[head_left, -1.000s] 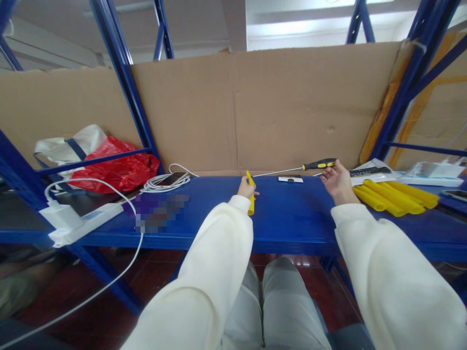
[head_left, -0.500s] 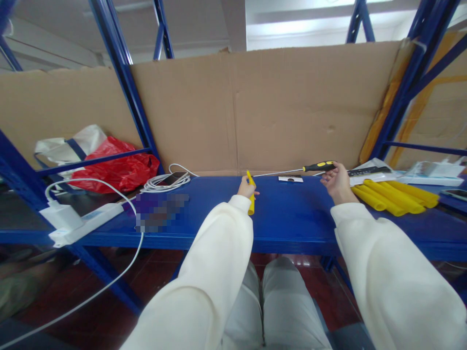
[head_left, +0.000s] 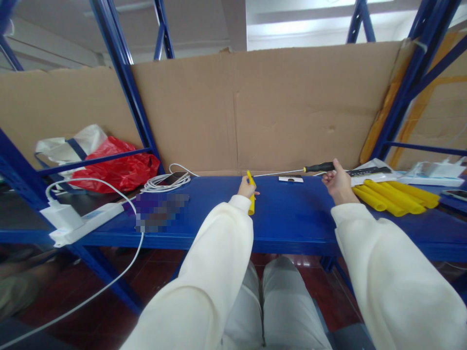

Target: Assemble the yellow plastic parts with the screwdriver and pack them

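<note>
My left hand (head_left: 247, 187) is closed round a yellow tube (head_left: 251, 206), which stands tilted above the blue shelf (head_left: 288, 218). In my right hand (head_left: 337, 183) is the end of a screwdriver (head_left: 318, 167) with a black handle and a long thin shaft. The shaft runs left to the yellow tube at my left hand; its tip is hidden there. Just below the shaft lies a small white card-like piece (head_left: 291, 179). Several more yellow tubes (head_left: 396, 197) lie side by side to the right of my right hand.
Coiled white cable (head_left: 168, 183) and a phone lie at the back left, near a red plastic bag (head_left: 116, 165). A white power strip (head_left: 87, 223) sits at the left front edge. Cardboard (head_left: 284, 107) closes off the back. Blue posts rise on both sides.
The screwdriver handle has turned about its axis: its yellow patches no longer show. The fingers of my right hand have shifted on it slightly. My left hand stays in place.
</note>
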Demonstrator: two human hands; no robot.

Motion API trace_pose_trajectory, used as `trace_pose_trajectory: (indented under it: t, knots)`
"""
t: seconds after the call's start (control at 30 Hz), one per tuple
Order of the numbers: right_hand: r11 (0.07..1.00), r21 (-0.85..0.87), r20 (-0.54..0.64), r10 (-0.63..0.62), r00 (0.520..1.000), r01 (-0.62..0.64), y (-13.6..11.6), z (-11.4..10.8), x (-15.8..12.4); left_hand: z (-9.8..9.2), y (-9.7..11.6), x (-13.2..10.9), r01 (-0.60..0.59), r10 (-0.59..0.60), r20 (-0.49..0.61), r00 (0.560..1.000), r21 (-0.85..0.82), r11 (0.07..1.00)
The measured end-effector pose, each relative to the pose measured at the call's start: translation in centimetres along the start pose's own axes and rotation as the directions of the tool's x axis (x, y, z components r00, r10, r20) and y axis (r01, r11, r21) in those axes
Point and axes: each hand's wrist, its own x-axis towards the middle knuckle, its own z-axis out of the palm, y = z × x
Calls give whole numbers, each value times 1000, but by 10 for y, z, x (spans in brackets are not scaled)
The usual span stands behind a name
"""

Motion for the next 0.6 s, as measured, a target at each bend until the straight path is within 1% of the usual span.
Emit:
trace_pose_trajectory:
  t: [0.03,0.13,0.23,0.3,0.5,0.6]
  knots:
    - [1000,-5,-21,1,1000,-2,-2,2,-4,0,0,0,-2,2,-1,1000,-2,1000]
    - [1000,2,-22,18,1000,-18,-7,5,-12,0,0,0,-8,8,-1,1000,-3,1000]
    - [1000,-7,-27,30,999,-30,-6,6,-13,0,-1,1,-8,8,1,1000,-2,1000]
    - [999,-27,-26,19,999,-19,-4,6,-9,0,-1,1,-5,5,3,1000,-1,1000]
    - [993,-81,3,-89,996,89,6,-2,8,-1,1,0,-9,9,16,1000,-13,1000]
    - [993,-49,78,-102,992,106,9,-8,16,-1,1,-1,-7,7,18,1000,-15,1000]
